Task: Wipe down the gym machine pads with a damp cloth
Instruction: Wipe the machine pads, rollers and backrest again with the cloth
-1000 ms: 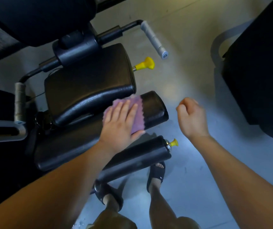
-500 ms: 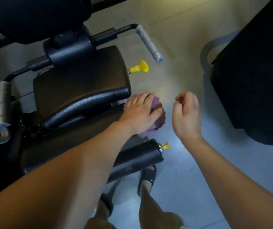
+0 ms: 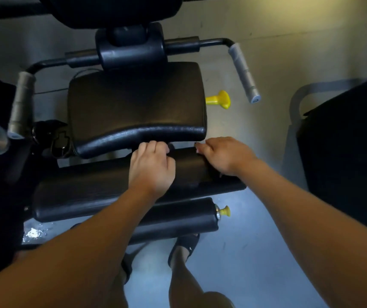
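The black gym machine has a square seat pad (image 3: 133, 103), a long thigh pad (image 3: 84, 192) below it and a roller pad (image 3: 178, 221) nearest me. My left hand (image 3: 151, 167) rests on the long pad with its fingers curled over the far edge. My right hand (image 3: 224, 156) lies on the pad's right end, fingers pointing left. Between the two hands a cloth (image 3: 189, 170) lies draped over the pad; it looks dark in the shadow and each hand appears to hold one end.
Grey grip handles stick out right (image 3: 243, 73) and left (image 3: 20, 103) of the seat. Yellow adjustment knobs sit by the seat (image 3: 219, 100) and on the roller's end (image 3: 224, 211). Another dark machine (image 3: 345, 141) stands at right. My sandalled feet (image 3: 184, 245) are on the grey floor.
My left hand wiped right to the pad's end, then came back toward the middle. My right hand dropped from the air onto the pad's right end. My view shifted to centre on the machine.
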Tool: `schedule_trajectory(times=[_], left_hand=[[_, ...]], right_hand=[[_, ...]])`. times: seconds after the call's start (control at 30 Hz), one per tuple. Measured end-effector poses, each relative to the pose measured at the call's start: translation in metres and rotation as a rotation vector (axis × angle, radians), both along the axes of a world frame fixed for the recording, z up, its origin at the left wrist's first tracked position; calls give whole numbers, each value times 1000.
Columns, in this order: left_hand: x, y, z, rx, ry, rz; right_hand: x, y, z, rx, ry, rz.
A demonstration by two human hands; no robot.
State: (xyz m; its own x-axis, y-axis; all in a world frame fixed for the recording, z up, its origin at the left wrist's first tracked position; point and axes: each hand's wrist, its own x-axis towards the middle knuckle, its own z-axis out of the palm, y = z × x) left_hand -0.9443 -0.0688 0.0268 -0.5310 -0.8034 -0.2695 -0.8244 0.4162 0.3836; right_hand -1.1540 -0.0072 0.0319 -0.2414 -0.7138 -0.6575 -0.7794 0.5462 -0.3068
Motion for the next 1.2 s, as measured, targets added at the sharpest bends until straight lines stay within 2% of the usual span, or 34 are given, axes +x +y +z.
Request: schedule_trajectory(times=[0.13, 0.27, 0.43, 0.53, 0.67, 0.77, 0.87, 1.1, 1.13, 1.2], left_hand=[[-5, 1, -6, -38, -42, 62], [-8, -2, -5, -51, -70, 30], [-7, -1, -12, -82, -114, 7], [-8, -2, -18, -100, -136, -2], [-7, 0, -17, -97, -132, -6], [-10, -1, -15, -81, -118, 0], [-11, 0, -15, -88, -130, -17], [-5, -2, -9, -28, -85, -5], [-5, -5, -7, 22, -43, 23], [2, -12, -1, 167, 154, 164]], right_hand=[[-17, -25, -6, 230, -173, -61], [-41, -50, -28, 408, -402, -279], [-68, -58, -58, 477, -481, -429], [-68, -58, -66, 520, -507, -374], [-56, -48, -39, 349, -484, -164], [-33, -32, -7, 209, -314, 61], [-8, -16, 6, 20, -169, 76], [40, -3, 5, -128, -10, 149], [46, -2, 4, -129, 19, 154], [61, 0, 2, -142, 102, 176]])
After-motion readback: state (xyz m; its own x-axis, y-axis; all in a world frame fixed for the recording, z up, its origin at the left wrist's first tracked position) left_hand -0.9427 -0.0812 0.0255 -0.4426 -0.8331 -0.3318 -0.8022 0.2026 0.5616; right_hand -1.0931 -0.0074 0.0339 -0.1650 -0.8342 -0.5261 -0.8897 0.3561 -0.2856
